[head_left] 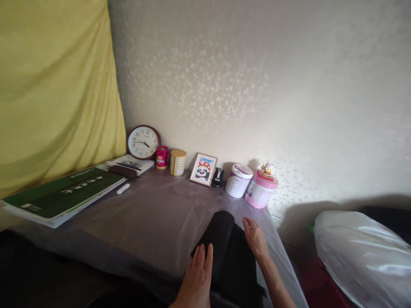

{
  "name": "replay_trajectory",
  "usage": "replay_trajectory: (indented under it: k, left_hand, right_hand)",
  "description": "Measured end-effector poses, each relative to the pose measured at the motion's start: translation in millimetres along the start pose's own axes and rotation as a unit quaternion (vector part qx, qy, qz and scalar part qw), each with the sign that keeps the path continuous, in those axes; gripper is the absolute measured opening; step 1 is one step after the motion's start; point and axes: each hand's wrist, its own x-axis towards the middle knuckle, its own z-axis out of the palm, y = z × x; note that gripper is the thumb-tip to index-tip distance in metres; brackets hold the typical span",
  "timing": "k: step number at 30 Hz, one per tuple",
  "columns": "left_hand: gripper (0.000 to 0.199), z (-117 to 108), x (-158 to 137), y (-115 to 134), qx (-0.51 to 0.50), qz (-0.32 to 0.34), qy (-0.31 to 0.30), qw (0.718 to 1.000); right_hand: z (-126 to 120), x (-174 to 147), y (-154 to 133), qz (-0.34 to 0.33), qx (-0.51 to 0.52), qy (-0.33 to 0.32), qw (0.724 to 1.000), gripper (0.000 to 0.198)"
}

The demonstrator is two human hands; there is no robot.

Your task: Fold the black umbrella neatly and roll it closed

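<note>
A piece of black cloth (221, 252), folded into a long shape with a rounded far end, lies on the grey covered table (160, 218) in front of me. I cannot make out what kind of garment or fabric it is. My left hand (197, 271) rests flat on its near left part, fingers stretched out and close together. Along the right edge of the cloth is my right hand (256, 239), its fingers slightly bent and pointing away from me. No cloth is visibly gripped in it, though its palm side is partly hidden.
Against the wall stand a clock (144, 142), a pink tin (162, 157), a yellow-lidded can (177, 162), a framed panda picture (203, 170), a black object (218, 177), a white tub (239, 180) and a pink tub (260, 190) bearing a figurine. Green book (64, 192) left; plastic-wrapped bundle (362, 256) right.
</note>
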Motion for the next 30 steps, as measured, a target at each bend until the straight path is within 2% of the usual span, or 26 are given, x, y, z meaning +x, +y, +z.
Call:
replay_trajectory:
  k: [2,5,8,11,14,17,24,30]
  left_hand:
    - [0.098,-5.4,-5.9,0.2,-0.013,0.011,0.005,1.0]
    - [0.098,-10.8,-11.1,1.5,-0.014,0.005,-0.001,1.0]
    - [0.098,-12.0,-12.9,2.6,-0.023,-0.001,0.002,1.0]
    - [0.096,-9.5,-13.5,1.6,-0.042,0.007,0.013,0.999]
    - [0.095,-7.6,-14.0,0.2,-0.049,0.01,0.016,0.999]
    - [0.095,-10.0,-15.3,0.7,-0.046,0.007,0.017,0.999]
    - [0.097,-21.0,-18.1,5.6,-0.035,-0.005,-0.01,0.999]
    - [0.098,-19.7,-14.3,3.6,-0.015,0.008,-0.007,1.0]
  right_hand:
    - [-16.6,-19.3,13.4,0.056,0.009,0.001,0.998,0.031]
    - [-31.0,-46.4,21.1,0.135,0.054,-0.041,0.989,0.033]
    - [-34.4,-64.4,14.7,0.194,0.105,-0.061,0.973,0.04]
    - [-35.8,-71.5,3.3,0.264,0.172,-0.074,0.946,0.048]
    - [-38.4,-72.5,-7.9,0.297,0.225,-0.07,0.925,0.052]
    - [-40.6,-72.1,-20.2,0.279,0.267,-0.067,0.92,0.048]
    - [-44.3,-56.0,-61.7,0.175,0.394,-0.126,0.893,0.041]
    - [-22.6,-31.0,-92.5,0.136,0.462,-0.125,0.868,0.041]
